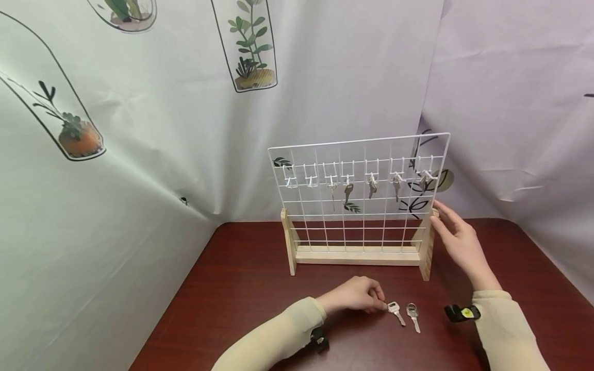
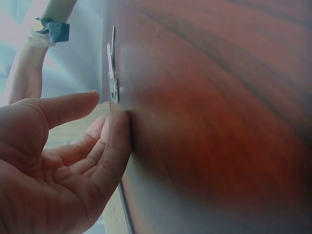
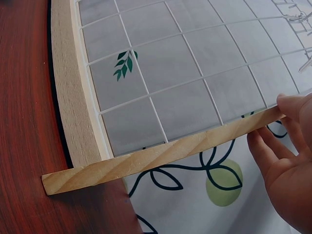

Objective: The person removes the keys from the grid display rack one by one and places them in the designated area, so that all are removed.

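A white wire grid rack [image 1: 352, 214] with wooden legs stands upright on the table. My right hand [image 1: 459, 242] grips its right wooden upright [image 3: 161, 153], thumb on one side and fingers on the other. Several metal keys, among them one key [image 1: 348, 191] near the middle, hang from the rack's white hooks [image 1: 290, 181]. In front of the rack, two loose keys lie on the table: one key [image 1: 396, 312] beside my left fingertips and another key [image 1: 413, 317] to its right. My left hand [image 1: 357, 294] rests low at the tabletop, fingers loosely bent, thumb apart, holding nothing [image 2: 73, 156].
The dark red wooden table [image 1: 223, 309] carries the rack and keys. White cloth [image 1: 352, 77] with printed plants hangs behind and at the sides, close to the table's edges. Black straps with small devices [image 1: 462, 313] sit on both wrists.
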Available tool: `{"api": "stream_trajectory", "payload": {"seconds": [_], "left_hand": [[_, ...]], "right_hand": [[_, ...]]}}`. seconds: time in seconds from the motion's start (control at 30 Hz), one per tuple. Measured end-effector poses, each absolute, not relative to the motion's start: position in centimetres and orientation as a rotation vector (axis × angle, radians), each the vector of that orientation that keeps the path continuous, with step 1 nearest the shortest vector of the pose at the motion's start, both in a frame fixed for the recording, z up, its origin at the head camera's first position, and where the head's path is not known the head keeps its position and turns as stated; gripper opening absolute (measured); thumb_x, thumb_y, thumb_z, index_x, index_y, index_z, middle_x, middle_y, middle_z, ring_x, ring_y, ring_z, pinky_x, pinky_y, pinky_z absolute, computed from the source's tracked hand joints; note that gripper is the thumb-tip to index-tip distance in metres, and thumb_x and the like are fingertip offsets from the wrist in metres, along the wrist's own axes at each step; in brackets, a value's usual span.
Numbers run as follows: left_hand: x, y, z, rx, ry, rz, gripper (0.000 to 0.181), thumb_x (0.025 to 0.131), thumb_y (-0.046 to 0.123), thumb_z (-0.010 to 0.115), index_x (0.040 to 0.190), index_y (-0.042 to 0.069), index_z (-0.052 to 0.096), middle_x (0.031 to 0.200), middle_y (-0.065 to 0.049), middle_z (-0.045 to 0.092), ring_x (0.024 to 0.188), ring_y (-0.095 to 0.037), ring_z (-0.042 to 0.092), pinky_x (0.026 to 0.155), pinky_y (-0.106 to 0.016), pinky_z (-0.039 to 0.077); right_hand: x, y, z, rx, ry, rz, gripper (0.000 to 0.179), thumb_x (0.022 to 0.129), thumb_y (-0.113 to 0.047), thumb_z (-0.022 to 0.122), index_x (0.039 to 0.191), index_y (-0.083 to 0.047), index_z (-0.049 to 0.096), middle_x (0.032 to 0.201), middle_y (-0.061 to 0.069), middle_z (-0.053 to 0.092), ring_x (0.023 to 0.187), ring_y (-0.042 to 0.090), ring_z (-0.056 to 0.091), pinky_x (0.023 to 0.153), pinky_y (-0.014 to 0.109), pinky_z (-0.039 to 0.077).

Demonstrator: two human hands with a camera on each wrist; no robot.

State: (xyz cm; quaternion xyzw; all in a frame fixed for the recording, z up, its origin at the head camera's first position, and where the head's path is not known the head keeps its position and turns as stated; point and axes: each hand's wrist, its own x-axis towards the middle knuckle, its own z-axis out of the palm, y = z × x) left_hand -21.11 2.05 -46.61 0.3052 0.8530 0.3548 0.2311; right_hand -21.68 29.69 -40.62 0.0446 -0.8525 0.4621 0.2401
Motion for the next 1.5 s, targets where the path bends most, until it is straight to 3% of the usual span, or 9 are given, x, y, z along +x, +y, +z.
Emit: {"api": "stream_trajectory", "payload": {"seconds": [0.4,0.57,0.7,0.93,1.07,1.5], "left_hand": [[-23.4,-2.0,-45.9,0.898,2.406,1.042,0.007,0.091,0.017,0.075,0.094,0.012,0.072,0.072,0.011,0.066,0.061,-0.002,0.06,0.06,-0.017,0.048],[-24.3,-3.4,-44.1,0.972,2.5,1.048,0.015,0.093,0.018,0.073,0.103,0.008,0.073,0.086,0.01,0.07,0.076,0.0,0.061,0.072,-0.019,0.049],[-24.9,-4.2,-42.2,0.966,2.544,1.149,0.021,0.094,0.018,0.071,0.11,0.004,0.072,0.097,0.003,0.073,0.082,-0.004,0.064,0.075,-0.022,0.051],[-25.6,-5.3,-38.6,0.984,2.648,1.323,0.021,0.095,0.022,0.071,0.113,0.011,0.072,0.103,0.002,0.074,0.089,-0.007,0.068,0.078,-0.025,0.054],[-25.7,-5.9,-36.8,0.964,2.673,1.417,0.029,0.096,0.03,0.071,0.117,0.01,0.071,0.102,0.003,0.074,0.091,-0.009,0.068,0.077,-0.027,0.055],[-25.4,-7.2,-32.9,0.897,2.739,1.729,0.033,0.094,0.039,0.072,0.118,0.017,0.071,0.109,0.003,0.072,0.096,-0.013,0.069,0.082,-0.033,0.058]], "right_hand": [[-21.6,29.6,-40.6,0.138,-2.315,1.273,0.053,0.106,-0.032,0.054,0.155,-0.017,0.041,0.147,0.026,0.048,0.128,0.05,0.049,0.083,0.002,0.035],[-21.6,29.5,-40.6,0.118,-2.324,1.262,0.052,0.105,-0.033,0.054,0.154,-0.019,0.043,0.147,0.024,0.049,0.128,0.047,0.05,0.083,0.001,0.034],[-21.6,29.5,-40.6,0.139,-2.321,1.265,0.052,0.106,-0.032,0.054,0.155,-0.018,0.042,0.146,0.026,0.049,0.127,0.05,0.049,0.082,0.002,0.035],[-21.5,29.6,-40.6,0.121,-2.336,1.252,0.053,0.106,-0.035,0.052,0.155,-0.02,0.041,0.147,0.025,0.049,0.128,0.05,0.049,0.083,0.003,0.035],[-21.4,29.6,-40.7,0.123,-2.341,1.251,0.053,0.106,-0.035,0.052,0.156,-0.02,0.04,0.147,0.026,0.048,0.128,0.05,0.049,0.088,0.009,0.041],[-21.5,29.7,-40.8,0.14,-2.332,1.257,0.053,0.106,-0.031,0.052,0.156,-0.018,0.04,0.146,0.028,0.048,0.127,0.052,0.049,0.085,0.006,0.036]]}}
